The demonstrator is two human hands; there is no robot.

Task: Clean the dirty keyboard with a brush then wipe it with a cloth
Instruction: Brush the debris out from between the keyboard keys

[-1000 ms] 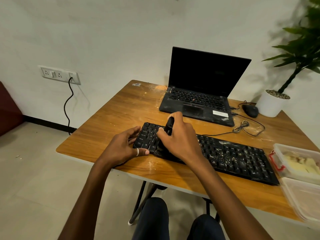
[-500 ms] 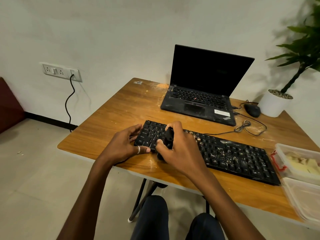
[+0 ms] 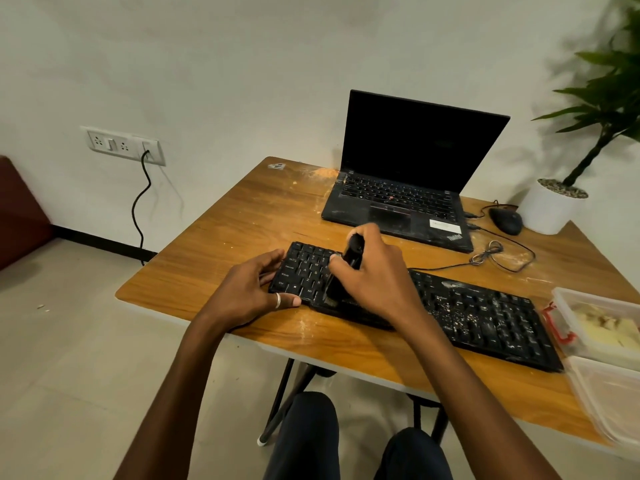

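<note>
**Brush at work on the left end of the keyboard, both hands engaged**

The black keyboard point(image 3: 485, 317) lies across the near part of the wooden table point(image 3: 242, 230), with its left end farther from the person than its right. Pale crumbs are strewn over its middle and right half. The keys at the left end look cleaner.

The left hand point(image 3: 249, 289) steadies the left end. Its fingers lie close together along the outer edge, and the thumb, which bears a ring point(image 3: 277, 301), presses on the near edge, so the corner is pinched between them.

The right hand point(image 3: 377, 275) is curled round a black brush point(image 3: 346, 271), with the fingers wrapped over the top and the thumb on the side facing the left hand. The brush's lower end meets the keys near the front edge, just beside the left thumb. The bristles cannot be made out.

Behind the keyboard stands an open laptop point(image 3: 408, 181) with a dark screen. A mouse point(image 3: 505, 220) sits to its right, beside a white plant pot point(image 3: 550, 209). Two clear plastic containers point(image 3: 595, 323) sit at the table's right edge, and the farther one holds something pale. A black cable hangs from a wall socket point(image 3: 121, 145).
</note>
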